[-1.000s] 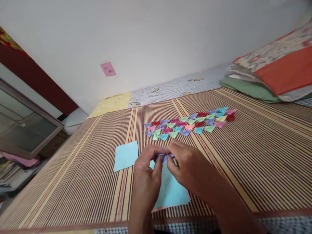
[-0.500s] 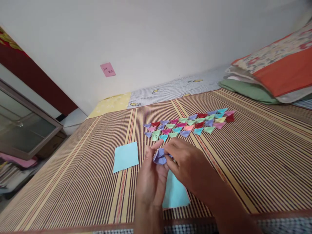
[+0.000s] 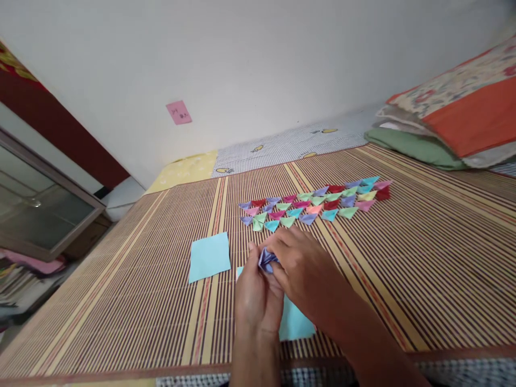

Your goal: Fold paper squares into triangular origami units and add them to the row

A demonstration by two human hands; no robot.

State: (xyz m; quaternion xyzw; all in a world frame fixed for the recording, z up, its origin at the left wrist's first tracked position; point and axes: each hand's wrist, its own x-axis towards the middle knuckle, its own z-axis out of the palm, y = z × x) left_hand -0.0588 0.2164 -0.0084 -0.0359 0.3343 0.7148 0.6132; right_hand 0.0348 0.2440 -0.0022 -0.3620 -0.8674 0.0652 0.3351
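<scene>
A small folded purple paper is between my two hands, above the striped mat. My left hand supports it from the left and below, thumb against its edge. From the right, my right hand pinches it with thumb and fingers, covering its right part. Under my hands lies a light blue paper sheet, partly hidden. Another light blue square sheet lies flat to the left. Just beyond my hands, several folded paper pieces in many colours sit in rows.
The striped bamboo mat covers the bed. Pillows and a green folded cloth are at the back right. A pink note is on the white wall. A glass-fronted cabinet stands at the left.
Both hands have shifted slightly right with the purple paper. It appears more closed up, and my left fingers have drawn in around it.
</scene>
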